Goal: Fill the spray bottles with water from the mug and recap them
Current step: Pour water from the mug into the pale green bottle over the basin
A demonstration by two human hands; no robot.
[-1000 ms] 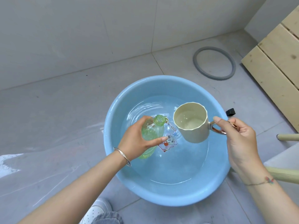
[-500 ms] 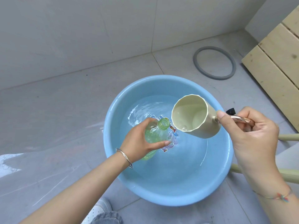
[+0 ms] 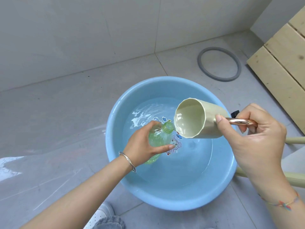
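My left hand [image 3: 142,146] grips a clear green spray bottle [image 3: 159,138] with no cap, tilted with its open neck pointing up and right, over the blue basin [image 3: 115,129]. My right hand [image 3: 259,138] holds a cream mug [image 3: 198,119] by its copper handle. The mug is tipped almost on its side, its lip right beside the bottle's neck, and a thin trickle of water runs at the lip. The basin holds shallow water, and a cartoon picture shows on its bottom.
A grey rubber ring [image 3: 219,64] lies on the tiled floor behind the basin. Pale wooden slats [image 3: 283,55] stand at the right. A small black object [image 3: 235,113] sits by the basin's right rim. Pale green legs [image 3: 295,140] and my shoe [image 3: 100,217] are near.
The mug has risen and tipped from upright to nearly sideways, its mouth now at the bottle's neck. The bottle has shifted slightly right under the lip.
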